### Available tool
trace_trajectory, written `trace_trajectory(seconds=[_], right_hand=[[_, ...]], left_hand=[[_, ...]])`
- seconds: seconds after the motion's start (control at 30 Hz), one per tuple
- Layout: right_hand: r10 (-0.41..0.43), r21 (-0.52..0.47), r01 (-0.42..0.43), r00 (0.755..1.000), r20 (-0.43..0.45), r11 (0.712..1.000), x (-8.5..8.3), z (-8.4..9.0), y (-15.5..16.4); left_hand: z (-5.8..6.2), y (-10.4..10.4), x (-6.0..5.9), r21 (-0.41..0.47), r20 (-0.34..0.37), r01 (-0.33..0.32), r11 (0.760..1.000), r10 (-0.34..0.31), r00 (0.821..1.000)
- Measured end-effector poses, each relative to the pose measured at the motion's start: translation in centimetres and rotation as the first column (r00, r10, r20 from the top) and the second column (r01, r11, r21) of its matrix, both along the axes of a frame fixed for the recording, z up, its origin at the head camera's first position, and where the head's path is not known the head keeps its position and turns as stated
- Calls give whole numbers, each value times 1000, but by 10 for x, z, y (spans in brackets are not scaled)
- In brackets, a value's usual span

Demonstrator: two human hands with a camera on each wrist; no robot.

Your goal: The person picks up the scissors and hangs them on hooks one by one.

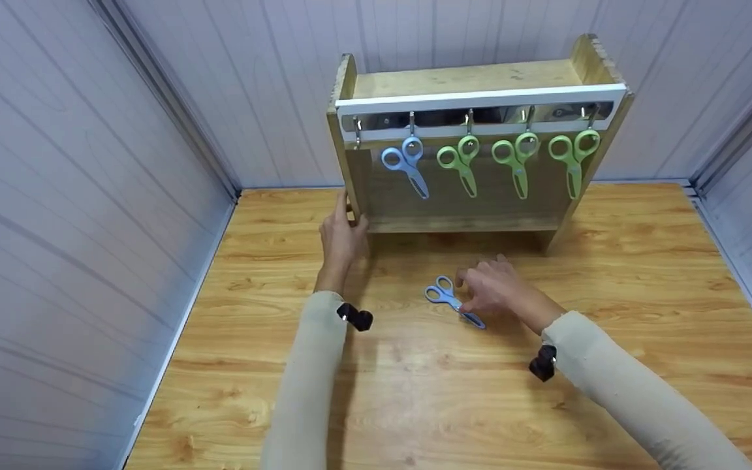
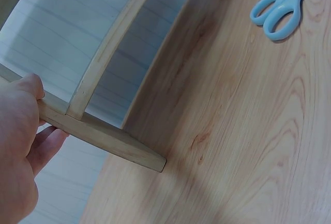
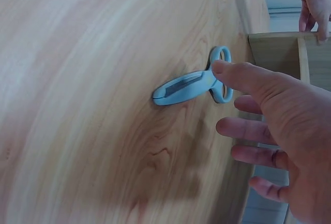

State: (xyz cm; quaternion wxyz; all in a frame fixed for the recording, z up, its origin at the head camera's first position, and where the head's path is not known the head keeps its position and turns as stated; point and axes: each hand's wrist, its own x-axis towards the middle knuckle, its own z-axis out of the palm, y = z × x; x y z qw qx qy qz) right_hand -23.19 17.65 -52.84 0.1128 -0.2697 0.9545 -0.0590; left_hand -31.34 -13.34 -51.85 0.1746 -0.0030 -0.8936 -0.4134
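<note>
- The right hand (image 1: 497, 287) hovered over a blue pair of scissors (image 1: 453, 301) lying flat on the wooden table (image 1: 415, 391), just in front of the wooden rack (image 1: 474, 140).
- In the head view the hand covered the middle of that pair, so only the two loops and the blade tip showed.
- In the right wrist view the fingers were spread apart and fairly straight, with one fingertip (image 3: 220, 69) at the point where handles met blades; whether it actually touched could not be told.
- The left hand (image 1: 343, 235) gripped the rack's left side post near its foot; the left wrist view showed the thumb on the front of the bar and the fingers (image 2: 49, 141) curled behind it.
- That view cut the rack off, showing only part of its lower frame, and cropped the scissors' blades.
- Scissors counted: five in all, one on the table and four hanging.
- Hanging were one blue pair (image 1: 405, 163) and three green pairs (image 1: 516, 160), blades down.
- The metal rail (image 1: 480, 117) carried five hooks; the leftmost hook (image 1: 358, 130) was bare.
- Both sleeves ran out of the head view's lower edge, each with a small black camera mount at the wrist.
</note>
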Motion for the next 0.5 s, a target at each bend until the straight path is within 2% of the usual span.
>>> trace_trajectory(seconds=[0.23,0.5], right_hand=[[-12,-2,12,999,44,1000,2,-6,-1],[-24,-16,26,995,96,1000,2,-11,1]], left_hand=[[0,-1,0,-10,-11,0,1000,0,1000],[2,1,2,-14,9,-6,1000,6,1000]])
